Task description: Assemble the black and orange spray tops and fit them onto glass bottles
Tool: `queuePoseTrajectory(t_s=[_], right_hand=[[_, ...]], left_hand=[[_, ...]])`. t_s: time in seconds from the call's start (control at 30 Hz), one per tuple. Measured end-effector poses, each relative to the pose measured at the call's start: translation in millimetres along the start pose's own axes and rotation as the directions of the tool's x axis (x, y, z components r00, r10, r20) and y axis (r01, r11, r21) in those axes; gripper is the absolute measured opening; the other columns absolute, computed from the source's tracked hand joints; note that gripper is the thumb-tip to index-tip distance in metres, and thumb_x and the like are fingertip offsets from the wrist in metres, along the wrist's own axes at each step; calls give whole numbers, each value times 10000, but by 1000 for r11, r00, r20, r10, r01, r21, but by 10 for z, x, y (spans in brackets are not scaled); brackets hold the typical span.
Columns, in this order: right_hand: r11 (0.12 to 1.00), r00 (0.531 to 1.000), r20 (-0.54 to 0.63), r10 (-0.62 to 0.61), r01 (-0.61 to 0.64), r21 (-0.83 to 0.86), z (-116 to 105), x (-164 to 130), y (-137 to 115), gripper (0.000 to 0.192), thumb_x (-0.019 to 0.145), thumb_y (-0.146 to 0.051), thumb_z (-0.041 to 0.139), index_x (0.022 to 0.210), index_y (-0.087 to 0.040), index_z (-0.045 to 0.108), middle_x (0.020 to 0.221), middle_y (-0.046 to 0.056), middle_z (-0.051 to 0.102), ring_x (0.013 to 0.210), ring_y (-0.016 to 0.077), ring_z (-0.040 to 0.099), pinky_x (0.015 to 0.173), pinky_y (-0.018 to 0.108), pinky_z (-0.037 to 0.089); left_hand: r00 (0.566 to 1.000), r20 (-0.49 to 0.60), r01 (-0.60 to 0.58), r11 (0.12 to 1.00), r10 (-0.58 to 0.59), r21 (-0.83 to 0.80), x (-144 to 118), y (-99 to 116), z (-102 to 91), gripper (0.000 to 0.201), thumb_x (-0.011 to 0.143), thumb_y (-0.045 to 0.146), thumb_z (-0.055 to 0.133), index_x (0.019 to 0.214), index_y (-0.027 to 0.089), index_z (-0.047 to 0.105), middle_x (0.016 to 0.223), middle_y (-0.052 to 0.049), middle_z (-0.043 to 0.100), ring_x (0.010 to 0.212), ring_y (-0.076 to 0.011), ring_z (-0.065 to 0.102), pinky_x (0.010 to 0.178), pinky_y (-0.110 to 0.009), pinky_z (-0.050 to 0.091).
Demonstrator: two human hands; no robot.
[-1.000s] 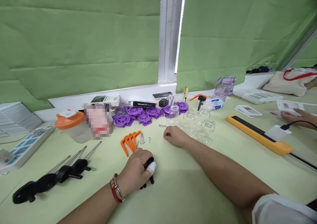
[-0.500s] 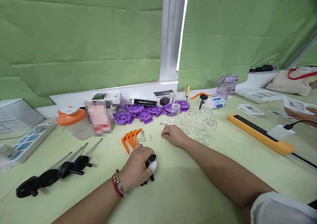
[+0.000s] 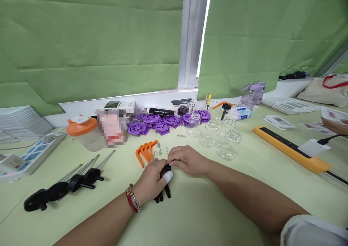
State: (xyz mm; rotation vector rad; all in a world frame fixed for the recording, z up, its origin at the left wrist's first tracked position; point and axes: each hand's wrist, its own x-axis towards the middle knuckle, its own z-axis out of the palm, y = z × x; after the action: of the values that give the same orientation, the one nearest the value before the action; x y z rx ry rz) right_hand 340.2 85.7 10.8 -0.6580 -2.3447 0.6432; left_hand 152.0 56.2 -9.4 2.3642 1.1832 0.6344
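Note:
My left hand (image 3: 153, 179), its thumb wrapped in white, is closed round a small black plastic part (image 3: 168, 168). Several black rod-like parts (image 3: 168, 191) stick out below that hand; its palm hides their upper ends. My right hand (image 3: 190, 161) meets the top of the held part with its fingers pinched together, and whatever lies between the fingertips is hidden. Just beyond are bent orange handles (image 3: 146, 151), metal screws (image 3: 159, 149), tiny metal pieces (image 3: 166, 150) and a coil spring (image 3: 181, 136).
Black discs with metal rods (image 3: 76, 183) lie at left, near an orange-lidded shaker cup (image 3: 81, 126). Purple plastic parts (image 3: 137, 128) and clear glass jars (image 3: 225, 150) stand behind my hands. An orange power strip (image 3: 288, 148) is at right, where another person's hand (image 3: 334, 125) holds a card.
My right hand has moved left and nearer, from beside the spring to the black part in my left hand. The left hand keeps its hold; the view has shifted slightly.

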Motion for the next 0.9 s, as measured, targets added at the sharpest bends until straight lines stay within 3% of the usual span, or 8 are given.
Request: queuePoseTrajectory(t_s=[0.2,0.3,0.4,0.5,0.6,0.7,0.9], right_hand=[[998,998,47,-35,37,-42,-11,-20,81,213,882,-225,476,937,-223,682,912,34,662,839,130,606,774,239,465],[991,996,-53,74,-79,-112,-30,12,253,243,902,-220,437,993,-197,661,977,52,663,911,142,599,838,265,456],[872,932,-260,253,-336,-357,-54,47,565,320,885,-128,402,1139,-131,596,1192,126,592,1130,214,494,977,377,367],[716,903,-169,395,-418,-559,-72,59,828,450,825,-30,396,1255,-100,506,1334,168,471,1199,249,430,992,411,327],[655,881,-70,469,-400,-642,-85,51,885,438,781,9,415,1176,-104,566,1160,159,597,1066,244,519,906,347,372],[633,870,-82,487,-415,-653,-94,39,812,369,776,15,410,1034,-124,634,963,144,654,947,248,557,801,320,392],[603,853,-101,512,-441,-664,-90,4,708,343,717,24,458,952,-145,641,859,127,641,902,256,559,719,297,370]], left_hand=[[1000,0,30,999,-30,24,3,-12,-4,113,837,265,465,780,185,522,682,-18,512,703,-187,472,644,-322,387],[999,5,37,999,-37,13,-5,-9,-11,106,833,263,471,768,189,510,688,-21,517,719,-189,467,654,-327,397],[999,14,39,999,-39,-6,-14,0,-20,96,834,261,472,788,192,521,704,-29,537,746,-196,468,678,-340,408],[999,22,50,999,-49,-18,-20,4,-27,106,837,271,472,787,194,526,707,-35,545,771,-205,472,689,-349,415],[998,24,54,998,-54,-23,-24,-4,-26,109,838,276,473,789,196,528,716,-39,552,793,-213,475,694,-356,418],[999,21,50,998,-49,-31,-25,-20,-18,112,842,273,470,783,197,528,717,-38,556,798,-214,476,699,-359,416],[999,18,31,999,-30,-45,-18,-48,7,130,851,273,461,787,195,542,729,-42,573,799,-215,484,695,-361,409]])
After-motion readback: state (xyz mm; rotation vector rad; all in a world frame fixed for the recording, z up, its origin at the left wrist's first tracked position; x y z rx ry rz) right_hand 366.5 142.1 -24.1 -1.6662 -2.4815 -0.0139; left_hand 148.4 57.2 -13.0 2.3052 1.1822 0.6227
